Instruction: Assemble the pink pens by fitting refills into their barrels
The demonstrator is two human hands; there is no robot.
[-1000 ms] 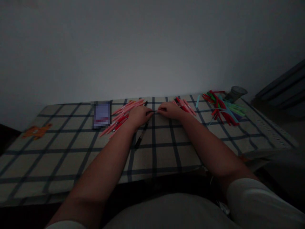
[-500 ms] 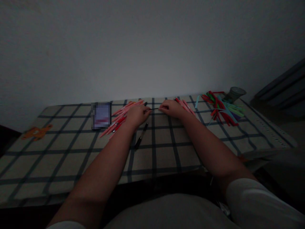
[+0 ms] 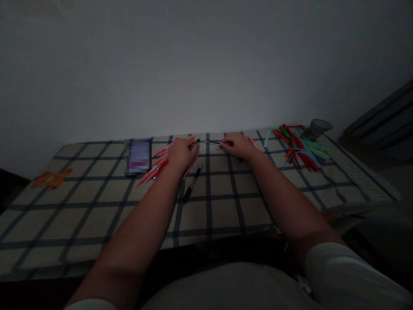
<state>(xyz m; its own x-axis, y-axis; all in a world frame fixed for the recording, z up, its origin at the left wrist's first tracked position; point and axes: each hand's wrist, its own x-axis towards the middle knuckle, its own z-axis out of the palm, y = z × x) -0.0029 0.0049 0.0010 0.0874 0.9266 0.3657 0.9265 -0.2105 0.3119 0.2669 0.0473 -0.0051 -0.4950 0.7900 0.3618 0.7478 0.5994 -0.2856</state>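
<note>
My right hand point(image 3: 237, 145) pinches the right end of a thin dark rod point(image 3: 213, 142), perhaps a pen refill. Its other end lies near a small dark piece by my left hand point(image 3: 183, 153). The left fingers are closed; a pink stick shows just below them, and what they grip is too small to make out. Pink and red pens point(image 3: 156, 168) lie beside and under my left hand. A black pen point(image 3: 192, 184) rests on the checked cloth between my forearms. Another pink pen point(image 3: 252, 142) is partly hidden behind my right hand.
A dark-framed tablet-like object point(image 3: 139, 157) lies left of the pens. At the right are red, green and blue strips point(image 3: 300, 148) and a glass cup point(image 3: 318, 127). The checked tablecloth point(image 3: 97, 206) bears an orange figure point(image 3: 52, 178) at far left. A wall stands behind.
My hands have moved apart, and more of the thin rod shows between them. A pink stick now shows under my left hand.
</note>
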